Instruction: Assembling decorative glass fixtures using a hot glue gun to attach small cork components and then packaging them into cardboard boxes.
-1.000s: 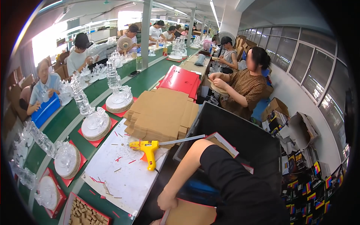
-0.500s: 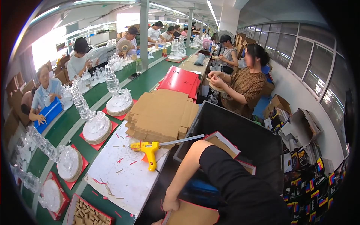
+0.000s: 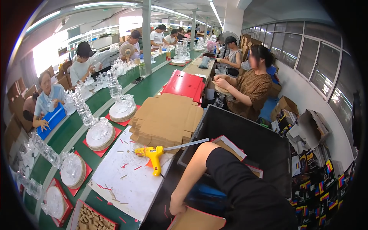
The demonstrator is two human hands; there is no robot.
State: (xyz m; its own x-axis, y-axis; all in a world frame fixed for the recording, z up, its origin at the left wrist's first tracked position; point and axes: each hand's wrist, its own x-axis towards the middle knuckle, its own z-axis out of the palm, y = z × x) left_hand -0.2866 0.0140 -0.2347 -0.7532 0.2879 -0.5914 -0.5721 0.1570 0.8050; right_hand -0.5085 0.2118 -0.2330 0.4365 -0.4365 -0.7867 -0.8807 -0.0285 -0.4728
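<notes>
My right arm in a black sleeve reaches in from the lower right. At its end my right hand [image 3: 177, 205] is at the upper corner of a shallow cardboard box [image 3: 200, 219] with a red edge, gripping its side; the fingertips are partly hidden. The box's lower part is cut off by the frame. My left hand is out of view. Up and left of my right hand, a yellow hot glue gun [image 3: 153, 156] with a clear glue stick lies on a white work board [image 3: 126, 180] strewn with red and brown scraps.
Flattened cardboard [image 3: 165, 117] lies stacked behind the glue gun, with red sheets [image 3: 184, 86] beyond. A black bin [image 3: 264, 147] holds red-edged boxes. Clear plastic towers on round bases [image 3: 100, 134] line the green conveyor. A small box of cardboard pieces [image 3: 92, 218] sits lower left. Co-workers sit alongside.
At the bottom edge, the bit of another hand by the box has gone from view. My right hand and the box stay nearly in place. The view has shifted slightly.
</notes>
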